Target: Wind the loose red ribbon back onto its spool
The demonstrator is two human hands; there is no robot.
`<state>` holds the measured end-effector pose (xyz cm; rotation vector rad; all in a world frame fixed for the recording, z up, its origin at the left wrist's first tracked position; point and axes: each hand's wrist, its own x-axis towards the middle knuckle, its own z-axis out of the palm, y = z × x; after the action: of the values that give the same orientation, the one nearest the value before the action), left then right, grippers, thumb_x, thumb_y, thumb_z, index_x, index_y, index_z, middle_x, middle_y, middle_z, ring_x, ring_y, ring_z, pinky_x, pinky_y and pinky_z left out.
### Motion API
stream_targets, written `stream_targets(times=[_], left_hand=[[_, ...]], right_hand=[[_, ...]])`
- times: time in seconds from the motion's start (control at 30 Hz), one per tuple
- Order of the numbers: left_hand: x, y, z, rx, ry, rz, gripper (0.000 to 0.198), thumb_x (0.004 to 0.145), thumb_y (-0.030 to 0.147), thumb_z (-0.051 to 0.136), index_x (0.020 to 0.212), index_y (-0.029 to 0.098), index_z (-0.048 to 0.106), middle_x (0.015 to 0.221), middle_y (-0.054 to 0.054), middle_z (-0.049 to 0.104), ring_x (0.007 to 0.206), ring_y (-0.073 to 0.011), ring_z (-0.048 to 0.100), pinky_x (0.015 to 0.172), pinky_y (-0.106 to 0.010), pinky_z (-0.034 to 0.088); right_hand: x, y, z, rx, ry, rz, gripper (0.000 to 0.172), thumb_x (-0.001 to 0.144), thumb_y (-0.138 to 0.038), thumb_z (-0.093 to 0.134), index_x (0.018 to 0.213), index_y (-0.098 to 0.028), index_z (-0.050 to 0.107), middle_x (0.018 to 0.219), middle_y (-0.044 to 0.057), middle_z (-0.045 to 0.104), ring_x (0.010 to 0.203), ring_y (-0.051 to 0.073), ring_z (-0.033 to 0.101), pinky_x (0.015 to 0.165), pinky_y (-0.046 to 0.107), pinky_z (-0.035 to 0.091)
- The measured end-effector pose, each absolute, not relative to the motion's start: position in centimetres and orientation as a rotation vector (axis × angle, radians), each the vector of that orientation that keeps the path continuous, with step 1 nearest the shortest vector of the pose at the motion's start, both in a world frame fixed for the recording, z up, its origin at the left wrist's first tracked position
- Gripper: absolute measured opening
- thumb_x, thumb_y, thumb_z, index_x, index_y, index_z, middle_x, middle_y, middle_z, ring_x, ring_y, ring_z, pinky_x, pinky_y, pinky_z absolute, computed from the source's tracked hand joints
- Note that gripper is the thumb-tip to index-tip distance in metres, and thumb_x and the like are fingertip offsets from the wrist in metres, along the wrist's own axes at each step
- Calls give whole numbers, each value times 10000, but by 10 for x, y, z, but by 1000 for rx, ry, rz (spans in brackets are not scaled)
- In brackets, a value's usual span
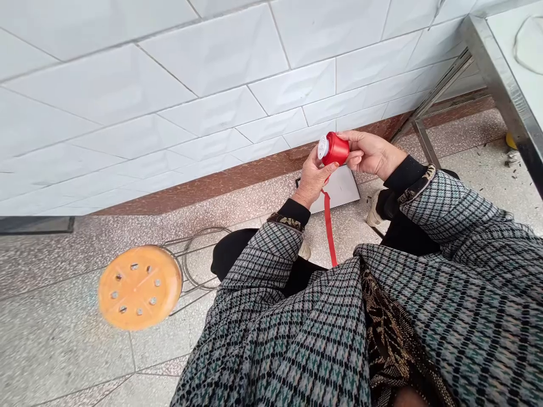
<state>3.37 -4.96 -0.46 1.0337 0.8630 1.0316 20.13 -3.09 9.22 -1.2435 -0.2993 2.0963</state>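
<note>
Between my two hands is a spool of red ribbon (338,149) with a white end disc facing left. My left hand (312,178) grips it from the left and below, thumb pressed along its lower side. My right hand (373,151) holds the right side of the spool with its fingers, some of which are hidden behind it. A loose red ribbon tail (328,226) hangs from beneath my left hand down toward my lap.
An orange round stool (139,287) with a wire frame stands at lower left. White tiled wall (220,51) rises ahead. A metal-framed table (504,73) is at the right. Below the hands, a flat grey-white panel (339,189) lies near my shoes.
</note>
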Motion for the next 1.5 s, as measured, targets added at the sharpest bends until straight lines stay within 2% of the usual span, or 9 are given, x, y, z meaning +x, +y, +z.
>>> stream_targets(times=[0.27,0.47,0.73,0.93,1.07,1.17,1.37,1.43,1.5], left_hand=[[34,-50,7,883,874,997,780,591,657,951,1138,219,609,724,74,550,425,-3,260,341,-229,176],[36,-55,12,870,923,948,761,606,646,947,1136,219,606,717,72,568,431,-9,254,360,-240,188],[36,-55,10,853,893,887,754,628,650,940,1153,231,594,600,116,434,388,-20,251,358,-234,191],[32,-54,15,880,842,879,767,604,615,965,1143,232,576,666,101,519,386,-7,270,353,-229,183],[32,-56,15,889,945,869,535,762,569,884,1038,219,586,616,75,567,369,-24,281,356,-232,169],[32,-58,15,970,1014,927,336,903,495,762,842,209,597,521,78,469,380,-47,291,376,-231,191],[32,-59,25,1016,901,964,287,909,341,766,745,174,600,722,24,565,650,-73,545,646,-220,499],[34,-62,31,886,849,866,286,935,373,738,796,186,572,695,53,514,554,-51,458,588,-214,482],[35,-65,36,826,833,793,303,938,397,731,818,197,538,668,76,463,468,-30,325,465,-180,364]], right_hand=[[189,-44,88,-1278,-543,1872,259,926,-297,833,897,-171,608,511,-111,386,399,37,260,364,177,252],[192,-35,86,-1256,-311,1843,133,981,-208,703,942,-196,577,552,-95,448,386,23,195,337,144,229],[192,-33,86,-1232,-214,1901,121,966,-173,677,928,-192,564,557,-84,475,380,19,194,318,132,220],[194,-32,90,-1258,-260,1944,140,956,-188,698,918,-186,563,565,-75,485,388,20,212,315,135,211],[194,-32,88,-1260,-295,1785,148,976,-194,690,910,-191,558,553,-92,453,383,20,219,332,125,252],[194,-32,87,-1281,-269,1694,144,1002,-197,665,909,-196,555,550,-95,458,376,21,220,339,124,279],[194,-33,88,-1282,-226,1675,116,1017,-193,635,927,-206,564,537,-95,462,373,32,228,338,133,281],[194,-34,87,-1279,-237,1671,124,1019,-206,639,924,-208,560,550,-95,469,377,31,240,350,134,289],[195,-34,87,-1282,-241,1657,145,1025,-223,641,914,-209,548,558,-98,463,382,28,240,360,133,290]])
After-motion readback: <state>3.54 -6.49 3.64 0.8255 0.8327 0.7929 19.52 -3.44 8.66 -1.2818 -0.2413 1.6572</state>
